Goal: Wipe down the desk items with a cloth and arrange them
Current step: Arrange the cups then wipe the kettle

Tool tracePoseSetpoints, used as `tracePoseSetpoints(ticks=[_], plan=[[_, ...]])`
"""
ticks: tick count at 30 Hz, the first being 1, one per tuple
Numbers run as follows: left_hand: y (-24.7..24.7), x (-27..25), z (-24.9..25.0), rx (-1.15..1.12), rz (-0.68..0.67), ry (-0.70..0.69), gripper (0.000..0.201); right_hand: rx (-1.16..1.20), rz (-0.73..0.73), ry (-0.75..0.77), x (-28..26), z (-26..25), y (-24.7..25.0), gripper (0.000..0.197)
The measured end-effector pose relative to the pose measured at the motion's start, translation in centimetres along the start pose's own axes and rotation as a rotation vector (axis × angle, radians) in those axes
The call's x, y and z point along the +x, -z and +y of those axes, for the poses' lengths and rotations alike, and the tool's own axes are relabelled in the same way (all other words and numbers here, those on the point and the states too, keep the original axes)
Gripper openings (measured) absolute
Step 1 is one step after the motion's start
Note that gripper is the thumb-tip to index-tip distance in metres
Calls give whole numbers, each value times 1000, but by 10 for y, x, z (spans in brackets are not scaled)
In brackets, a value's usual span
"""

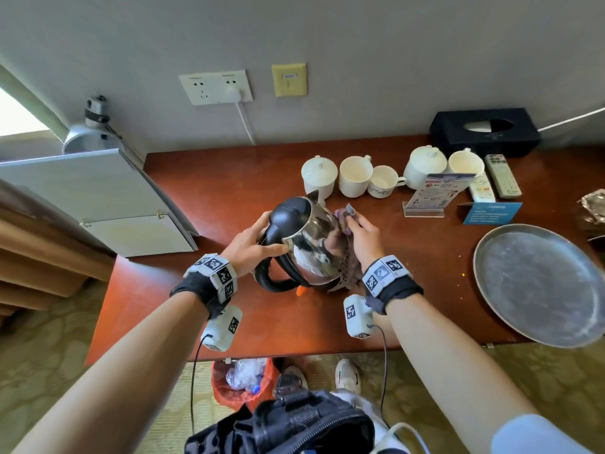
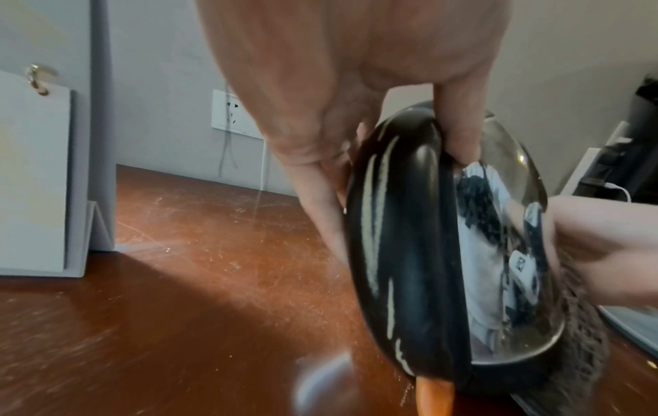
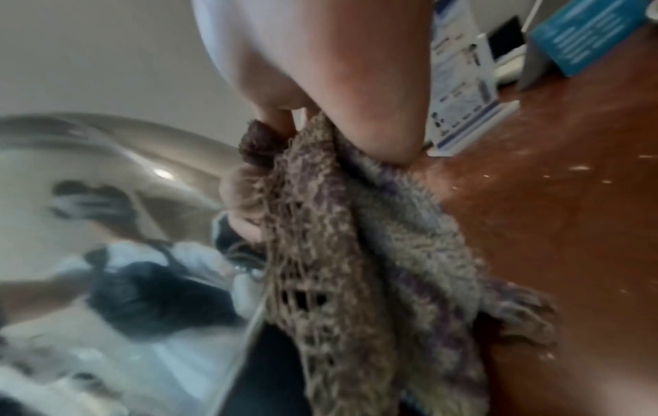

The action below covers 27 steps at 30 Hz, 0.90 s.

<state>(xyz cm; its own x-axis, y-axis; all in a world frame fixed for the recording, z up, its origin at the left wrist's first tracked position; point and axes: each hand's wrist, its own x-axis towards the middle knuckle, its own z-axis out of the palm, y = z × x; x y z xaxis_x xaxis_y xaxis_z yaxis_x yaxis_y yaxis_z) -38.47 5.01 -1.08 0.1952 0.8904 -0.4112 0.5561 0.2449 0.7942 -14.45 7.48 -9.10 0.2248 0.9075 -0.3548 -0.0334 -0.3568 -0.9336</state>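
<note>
A steel kettle (image 1: 311, 247) with a black lid and handle stands on the red-brown desk (image 1: 203, 198), tilted toward me. My left hand (image 1: 258, 237) grips the top of its handle, thumb on the near side; the left wrist view shows the fingers (image 2: 459, 135) curled over the black handle (image 2: 402, 253). My right hand (image 1: 363, 237) holds a brownish-purple knitted cloth (image 1: 347, 267) and presses it against the kettle's right side. In the right wrist view the cloth (image 3: 356, 253) hangs from the fingers against the shiny kettle wall (image 3: 107, 225).
Several white cups (image 1: 355, 175) and lidded mugs stand in a row behind the kettle. To the right are a sign holder (image 1: 435, 194), two remotes (image 1: 502, 175), a blue card (image 1: 491, 213), a black tissue box (image 1: 484, 131) and a round metal tray (image 1: 537, 283). A grey folder (image 1: 98, 198) leans at left.
</note>
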Motion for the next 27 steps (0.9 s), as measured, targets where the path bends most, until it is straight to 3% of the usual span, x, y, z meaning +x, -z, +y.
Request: tracePoseSetpoints(ticks=[2, 5, 10, 17, 20, 27], plan=[[-1, -3, -3, 34, -32, -24, 75, 5, 7, -71, 4, 8, 9, 26], [-3, -5, -2, 33, -31, -21, 72, 20, 23, -59, -2, 7, 10, 20], [-11, -7, 9, 63, 41, 2, 83, -41, 32, 165, -24, -21, 0, 23], [-29, -2, 20, 117, 130, -20, 64, -198, -39, 340, -49, -49, -4, 35], [-19, -6, 9, 190, 83, -28, 71, -173, -46, 315, -43, -38, -5, 34], [-5, -17, 2, 456, -25, -53, 90, 103, 50, 71, -35, -9, -16, 24]])
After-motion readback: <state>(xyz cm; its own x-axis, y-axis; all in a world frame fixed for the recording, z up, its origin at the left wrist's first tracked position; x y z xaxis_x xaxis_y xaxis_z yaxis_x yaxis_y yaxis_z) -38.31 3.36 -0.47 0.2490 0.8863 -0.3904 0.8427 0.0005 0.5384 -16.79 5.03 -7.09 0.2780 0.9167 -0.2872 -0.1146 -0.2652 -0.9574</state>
